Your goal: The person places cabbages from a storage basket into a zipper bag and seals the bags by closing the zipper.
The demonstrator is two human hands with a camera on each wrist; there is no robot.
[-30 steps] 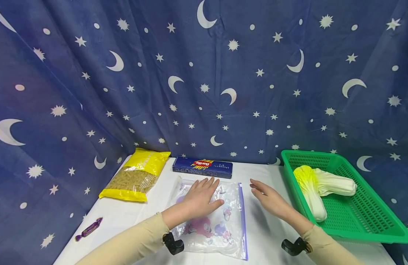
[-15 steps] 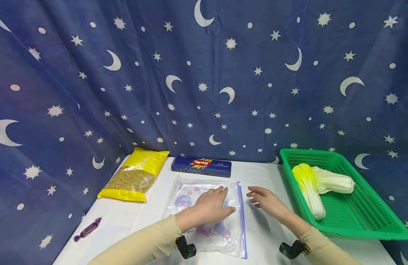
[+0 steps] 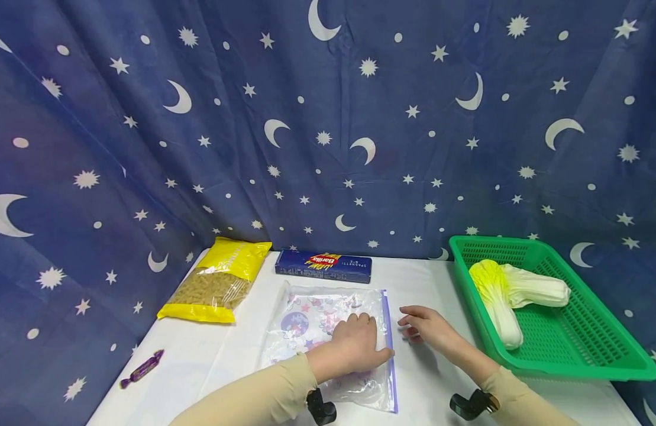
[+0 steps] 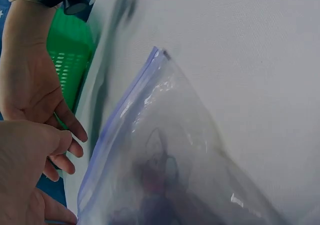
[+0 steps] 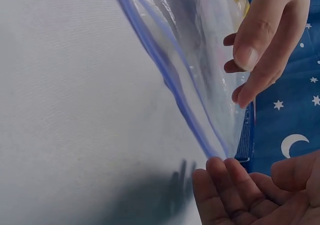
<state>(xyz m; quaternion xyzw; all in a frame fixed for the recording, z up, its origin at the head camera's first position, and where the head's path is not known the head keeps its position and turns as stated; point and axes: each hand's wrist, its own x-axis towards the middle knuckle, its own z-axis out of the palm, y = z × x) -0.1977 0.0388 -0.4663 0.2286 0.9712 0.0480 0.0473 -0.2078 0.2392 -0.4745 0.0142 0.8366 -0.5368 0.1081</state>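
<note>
A clear plastic zip bag (image 3: pixel 296 325) with pink and purple prints lies flat on the white table, its purple zip edge (image 3: pixel 392 384) facing right. My left hand (image 3: pixel 354 346) is over the bag near that edge, fingers bent downward and thumb toward the zip. Seen in the right wrist view, the left fingers (image 5: pixel 250 60) hang loosely with nothing between them. Along the mouth, the two purple zip strips (image 5: pixel 185 105) stand slightly apart. My right hand (image 3: pixel 431 331) hovers just right of the zip edge, fingers relaxed and holding nothing.
A blue Barilla spaghetti box (image 3: pixel 323 266) lies behind the bag. To the left are a yellow pasta pack (image 3: pixel 218 281) and a purple wrapped candy (image 3: pixel 142 368). A green basket (image 3: pixel 588 349) on the right holds two napa cabbages (image 3: pixel 500 313). A starry curtain (image 3: pixel 328 118) hangs behind.
My left hand has moved right and toward me across the bag to near the zip edge, its fingers bending down. The right hand has dropped slightly.
</note>
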